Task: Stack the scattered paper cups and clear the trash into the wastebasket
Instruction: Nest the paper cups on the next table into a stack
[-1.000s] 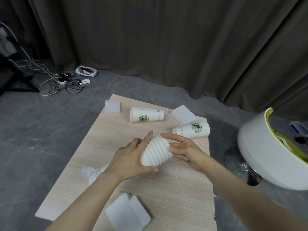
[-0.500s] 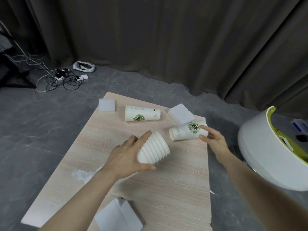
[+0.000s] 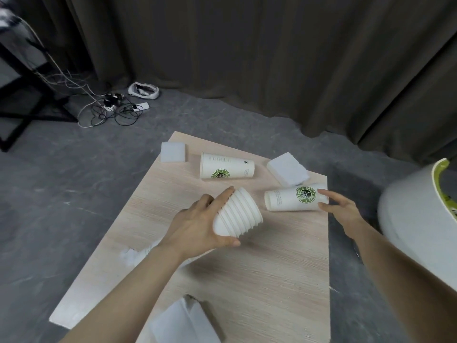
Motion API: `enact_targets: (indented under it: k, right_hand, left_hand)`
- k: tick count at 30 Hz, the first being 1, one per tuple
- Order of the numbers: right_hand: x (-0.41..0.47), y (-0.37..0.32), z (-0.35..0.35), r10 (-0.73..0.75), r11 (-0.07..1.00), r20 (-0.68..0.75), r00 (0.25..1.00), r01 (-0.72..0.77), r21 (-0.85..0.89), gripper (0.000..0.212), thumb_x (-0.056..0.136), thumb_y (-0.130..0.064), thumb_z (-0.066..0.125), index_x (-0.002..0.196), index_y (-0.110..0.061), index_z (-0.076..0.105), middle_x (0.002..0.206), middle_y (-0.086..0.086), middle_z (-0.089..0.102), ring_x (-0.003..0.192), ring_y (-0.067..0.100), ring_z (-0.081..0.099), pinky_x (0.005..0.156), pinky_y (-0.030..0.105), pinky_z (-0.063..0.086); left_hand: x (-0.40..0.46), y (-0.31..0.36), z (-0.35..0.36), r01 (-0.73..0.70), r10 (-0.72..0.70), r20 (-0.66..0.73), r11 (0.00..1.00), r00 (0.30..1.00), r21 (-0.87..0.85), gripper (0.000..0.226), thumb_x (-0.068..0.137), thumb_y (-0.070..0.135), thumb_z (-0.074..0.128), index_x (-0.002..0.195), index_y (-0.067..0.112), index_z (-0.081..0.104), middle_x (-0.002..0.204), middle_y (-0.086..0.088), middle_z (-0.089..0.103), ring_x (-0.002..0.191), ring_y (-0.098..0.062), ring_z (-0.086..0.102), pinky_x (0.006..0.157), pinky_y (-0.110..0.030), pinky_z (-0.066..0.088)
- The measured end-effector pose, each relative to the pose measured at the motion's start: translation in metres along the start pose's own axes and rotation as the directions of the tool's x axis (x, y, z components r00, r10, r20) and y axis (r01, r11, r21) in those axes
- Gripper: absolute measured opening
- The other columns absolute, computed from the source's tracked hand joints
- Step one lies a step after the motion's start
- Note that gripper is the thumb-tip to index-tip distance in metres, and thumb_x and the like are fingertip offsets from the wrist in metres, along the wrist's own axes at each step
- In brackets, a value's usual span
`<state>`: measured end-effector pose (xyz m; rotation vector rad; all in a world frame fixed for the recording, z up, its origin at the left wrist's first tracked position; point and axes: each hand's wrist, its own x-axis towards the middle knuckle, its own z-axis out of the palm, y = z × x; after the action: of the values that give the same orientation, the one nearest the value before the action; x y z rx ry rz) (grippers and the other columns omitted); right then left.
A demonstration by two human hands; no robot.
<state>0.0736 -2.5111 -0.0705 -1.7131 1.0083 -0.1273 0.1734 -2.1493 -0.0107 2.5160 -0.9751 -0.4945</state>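
Cup (image 3: 294, 199) now touched by right hand (image 3: 340, 209).

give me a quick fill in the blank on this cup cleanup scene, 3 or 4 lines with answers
1. The left hand grips a ____ of nested white cups.
2. The right hand touches the near logo cup, which lies on its ____.
3. Including the far logo cup, ____ logo cups lie loose on the table.
4. The wastebasket stands to the ____ of the table.

Missing words: stack; side; two; right
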Motion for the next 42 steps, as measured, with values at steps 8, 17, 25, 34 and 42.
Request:
enact_targets:
  k: [8, 17, 25, 34, 42]
  right_hand:
    - [-0.009, 0.012, 0.006, 0.036, 0.999, 0.025, 0.999, -0.036, -0.022, 0.043, 0.08, 0.003, 0.071, 0.119, -0.014, 0.067, 0.121, 0.014, 0.051, 0.109, 0.019, 0.048, 0.092, 0.027, 0.036]
    - [-0.029, 0.026, 0.024, 0.065, 0.994, 0.116, 0.991, -0.075, 0.08, 0.031, 0.08, -0.001, 0.071, 0.095, -0.028, 0.075, 0.121, 0.006, 0.065, 0.113, 0.023, 0.056, 0.092, 0.033, 0.046]
    - [-0.058, 0.002, 0.032, -0.035, 0.954, 0.309, 0.95, -0.06, 0.293, 0.043, 0.085, 0.006, 0.061, 0.12, -0.018, 0.064, 0.119, 0.006, 0.068, 0.114, 0.022, 0.061, 0.092, 0.034, 0.049]
    - [-0.084, -0.033, 0.038, -0.123, 0.914, 0.398, 0.909, -0.053, 0.403, 0.048, 0.073, -0.008, 0.069, 0.119, -0.025, 0.065, 0.124, 0.006, 0.065, 0.11, 0.019, 0.063, 0.084, 0.029, 0.056]
    - [-0.099, -0.058, 0.066, -0.211, 0.901, 0.498, 0.841, -0.03, 0.433, 0.075, 0.04, -0.035, 0.095, 0.111, -0.029, 0.071, 0.119, 0.003, 0.068, 0.107, 0.02, 0.065, 0.084, 0.031, 0.057]
  left_hand:
    - [-0.005, -0.007, 0.002, 0.004, -0.004, 0.006, 1.0, 1.0, -0.006, 0.108, 0.067, 0.075, 0.061, 0.145, 0.05, -0.01, 0.122, 0.011, 0.038, 0.114, -0.01, 0.044, 0.087, -0.028, 0.042]
    - [-0.019, -0.019, 0.001, 0.02, -0.02, -0.006, 1.0, 1.0, -0.015, 0.107, 0.067, 0.075, 0.062, 0.144, 0.052, -0.01, 0.123, 0.013, 0.039, 0.112, -0.009, 0.046, 0.085, -0.028, 0.044]
    - [-0.035, -0.029, -0.001, 0.051, -0.051, 0.001, 0.998, 0.999, -0.021, 0.107, 0.067, 0.075, 0.062, 0.143, 0.053, -0.009, 0.12, 0.014, 0.039, 0.109, -0.008, 0.046, 0.077, -0.024, 0.039]
    - [-0.057, -0.039, -0.004, 0.06, -0.06, -0.03, 0.998, 0.998, -0.004, 0.106, 0.067, 0.076, 0.061, 0.144, 0.053, -0.009, 0.119, 0.014, 0.039, 0.107, -0.006, 0.046, 0.075, -0.022, 0.038]
    - [-0.075, -0.06, -0.007, 0.055, -0.054, -0.023, 0.998, 0.998, 0.012, 0.106, 0.068, 0.075, 0.06, 0.14, 0.055, -0.015, 0.114, 0.016, 0.036, 0.107, -0.006, 0.045, 0.077, -0.023, 0.039]
